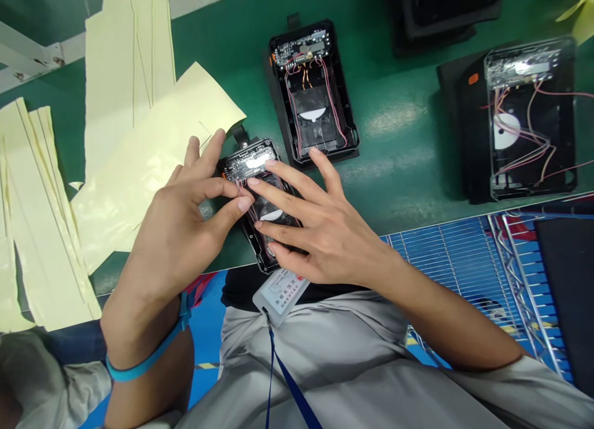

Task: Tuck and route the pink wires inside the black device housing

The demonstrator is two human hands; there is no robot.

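Note:
A black device housing lies at the bench's front edge, its inside facing up. A circuit board sits at its far end and a white round part in its middle. My left hand has thumb and index finger pinched on a thin wire just below the board, its other fingers raised. My right hand lies open across the housing, fingers spread; one fingertip is by the board, and parts of the interior are hidden underneath.
Behind stands another opened housing with board and wires. A third opened housing with loose wires is at right; black stacked parts lie beyond. Yellow sheets cover the left of the green bench. A wire rack stands below right.

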